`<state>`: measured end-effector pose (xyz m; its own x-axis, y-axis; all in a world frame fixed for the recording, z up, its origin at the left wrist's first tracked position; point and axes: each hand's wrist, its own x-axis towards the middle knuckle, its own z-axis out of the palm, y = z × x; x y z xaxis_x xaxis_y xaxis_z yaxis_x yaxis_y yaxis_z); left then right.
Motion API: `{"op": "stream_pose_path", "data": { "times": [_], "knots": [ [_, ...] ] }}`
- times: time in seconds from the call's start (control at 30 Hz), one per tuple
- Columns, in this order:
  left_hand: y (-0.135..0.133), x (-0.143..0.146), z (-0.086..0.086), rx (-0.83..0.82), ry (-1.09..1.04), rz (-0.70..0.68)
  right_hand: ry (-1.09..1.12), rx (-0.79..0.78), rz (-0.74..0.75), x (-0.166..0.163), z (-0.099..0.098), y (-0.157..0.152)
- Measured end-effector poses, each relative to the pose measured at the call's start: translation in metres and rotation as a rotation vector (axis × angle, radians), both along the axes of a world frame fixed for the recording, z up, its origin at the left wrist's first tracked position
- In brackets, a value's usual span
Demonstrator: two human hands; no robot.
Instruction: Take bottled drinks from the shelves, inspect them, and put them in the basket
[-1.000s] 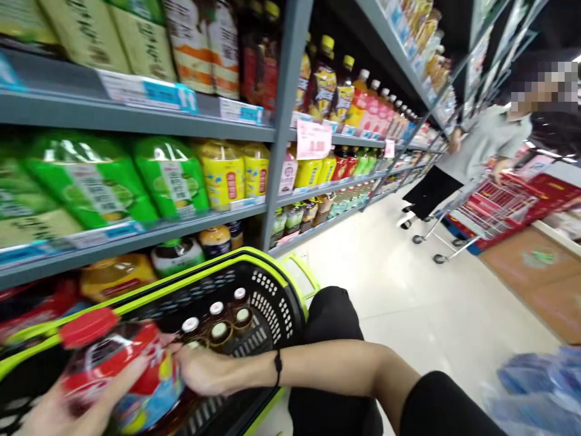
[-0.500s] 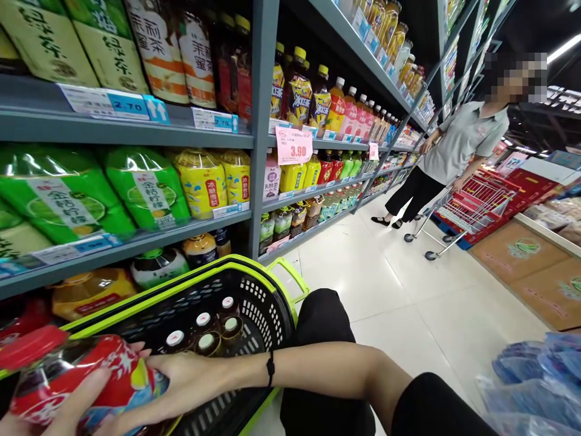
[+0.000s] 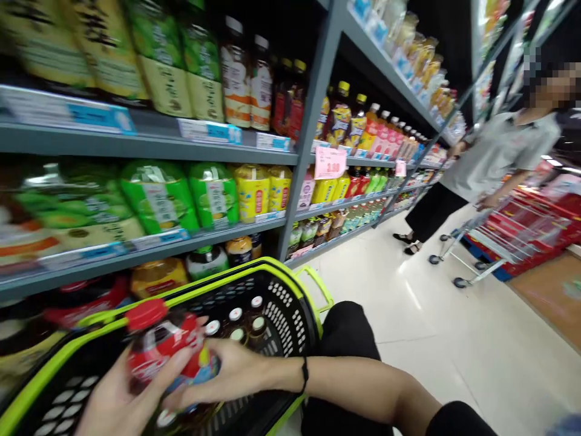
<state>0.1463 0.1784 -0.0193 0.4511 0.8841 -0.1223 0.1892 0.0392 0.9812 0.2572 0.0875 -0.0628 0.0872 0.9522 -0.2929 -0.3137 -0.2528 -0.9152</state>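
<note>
A plump bottle [image 3: 158,351] with a red cap and a red, yellow and blue label is held between both hands over the shopping basket. My left hand [image 3: 124,393] wraps its near side, below the cap. My right hand [image 3: 236,366], with a black band on its wrist, grips the bottle's base end. The bottle is tilted, its cap toward the upper left. Beneath it, the black basket with a lime-green rim [image 3: 272,266] holds several dark bottles [image 3: 236,315] with pale caps; my hands hide part of them.
Shelves [image 3: 254,152] of bottled drinks run along the left, close to the basket. A person [image 3: 499,151] in a grey shirt stands in the aisle at the right with a shopping cart [image 3: 494,236]. My bent knee [image 3: 349,333] is just right of the basket.
The bottle and both hands appear farther right, and the bottle now sits over the basket's interior, its cap turned more upward. The view has swung left, showing more shelf.
</note>
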Motion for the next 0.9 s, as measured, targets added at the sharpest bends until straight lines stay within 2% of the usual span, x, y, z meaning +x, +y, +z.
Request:
{"op": "stream_pose_path", "data": {
  "times": [0.1,0.2,0.3,0.43,0.57,0.67,0.77,0.9],
  "knots": [
    [-0.010,-0.007,0.011,-0.075,-0.097,-0.138,-0.058,0.007,-0.075,-0.009,0.013,-0.015],
    [-0.012,-0.015,0.004,-0.087,-0.237,-0.191,-0.175,0.002,-0.122,-0.014,0.009,-0.018],
    [-0.011,-0.024,-0.003,-0.023,-0.273,-0.253,-0.266,0.006,-0.104,-0.015,0.000,-0.018],
    [-0.014,-0.032,0.005,0.124,-0.187,-0.274,-0.311,0.060,-0.009,-0.017,-0.002,-0.018],
    [-0.016,-0.034,0.011,0.160,-0.168,-0.262,-0.298,0.077,-0.009,-0.018,0.003,-0.019],
    [-0.017,-0.035,0.012,0.130,-0.122,-0.236,-0.270,0.045,0.055,-0.017,0.003,-0.021],
    [-0.020,-0.035,0.015,0.117,-0.044,-0.191,-0.210,0.018,0.100,-0.017,0.000,-0.025],
    [-0.025,-0.036,0.016,0.072,0.032,-0.085,-0.051,-0.005,0.079,-0.016,-0.009,-0.032]
  ]
}}
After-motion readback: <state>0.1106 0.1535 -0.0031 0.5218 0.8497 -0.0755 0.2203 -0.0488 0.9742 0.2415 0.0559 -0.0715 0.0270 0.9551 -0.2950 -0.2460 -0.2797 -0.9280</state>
